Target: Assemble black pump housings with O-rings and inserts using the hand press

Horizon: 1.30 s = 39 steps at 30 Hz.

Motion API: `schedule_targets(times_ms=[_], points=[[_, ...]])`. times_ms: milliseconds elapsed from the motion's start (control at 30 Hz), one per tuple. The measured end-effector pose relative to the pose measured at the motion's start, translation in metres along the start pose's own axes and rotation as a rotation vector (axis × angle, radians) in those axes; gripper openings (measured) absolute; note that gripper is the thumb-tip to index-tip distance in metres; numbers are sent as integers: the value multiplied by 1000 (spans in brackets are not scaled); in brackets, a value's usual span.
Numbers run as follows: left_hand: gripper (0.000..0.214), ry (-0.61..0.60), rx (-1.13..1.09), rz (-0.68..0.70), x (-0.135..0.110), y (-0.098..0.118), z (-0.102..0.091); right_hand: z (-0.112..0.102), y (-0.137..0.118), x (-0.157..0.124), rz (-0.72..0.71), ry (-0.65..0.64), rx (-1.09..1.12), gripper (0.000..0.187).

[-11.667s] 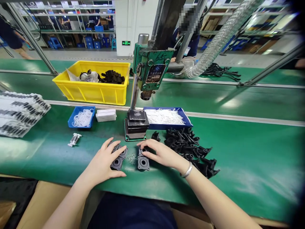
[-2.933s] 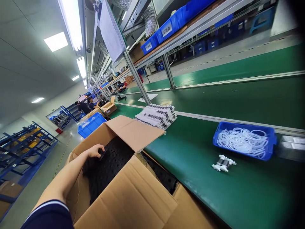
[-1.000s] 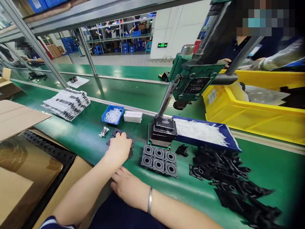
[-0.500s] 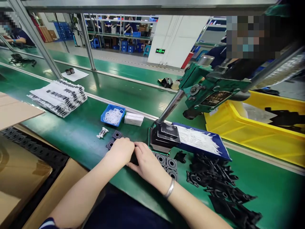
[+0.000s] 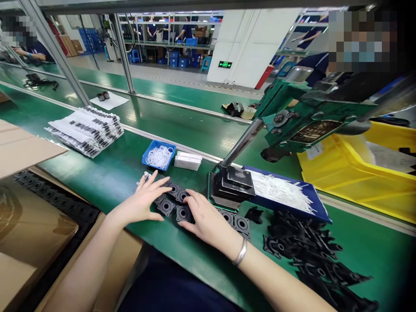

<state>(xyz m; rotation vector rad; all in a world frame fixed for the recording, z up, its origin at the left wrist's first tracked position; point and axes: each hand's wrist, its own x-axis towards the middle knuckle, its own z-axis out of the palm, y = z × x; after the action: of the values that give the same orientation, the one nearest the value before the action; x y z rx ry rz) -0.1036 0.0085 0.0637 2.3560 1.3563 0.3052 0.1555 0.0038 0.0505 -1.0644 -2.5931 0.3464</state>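
Observation:
Several black square rubber parts (image 5: pixel 171 203) with round centres lie on the green bench in front of me. My left hand (image 5: pixel 143 201) rests flat on their left side, fingers spread. My right hand (image 5: pixel 203 216) lies flat over the parts on the right, fingers stretched out, with a silver bracelet at the wrist. More of the same parts (image 5: pixel 238 223) show just past my right hand. The black base block of a green hand press (image 5: pixel 232 184) stands right behind them.
A pile of black plastic pieces (image 5: pixel 312 251) lies at right. A blue tray of white strips (image 5: pixel 286 193), a small blue bin of white rings (image 5: pixel 159 155), a white stack (image 5: pixel 187 160), a yellow crate (image 5: pixel 364 173) and an open cardboard box (image 5: pixel 29 208) surround the spot. A person stands behind the press.
My hands, which were bunched together over the parts, have spread apart and flattened, laying the black squares out side by side. The view has shifted slightly left.

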Motion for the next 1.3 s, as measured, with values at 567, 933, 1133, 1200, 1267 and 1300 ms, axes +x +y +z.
schedule_targets(times_ms=[567,933,1133,1200,1267,1300], points=[[67,418,329,-61,0,54,78,-26,40,41,-177,-320,169,57],[65,554,352,-181,-24,84,104,-43,44,60,-274,-574,284,58],[51,562,255,-152,-29,80,108,-43,48,54,-268,-560,372,62],[51,577,230,-173,-24,81,112,-43,47,53,-268,-560,392,64],[52,598,204,-195,-20,84,116,-45,47,52,-262,-566,396,67],[53,607,191,-201,-18,87,117,-47,47,51,-255,-571,391,67]])
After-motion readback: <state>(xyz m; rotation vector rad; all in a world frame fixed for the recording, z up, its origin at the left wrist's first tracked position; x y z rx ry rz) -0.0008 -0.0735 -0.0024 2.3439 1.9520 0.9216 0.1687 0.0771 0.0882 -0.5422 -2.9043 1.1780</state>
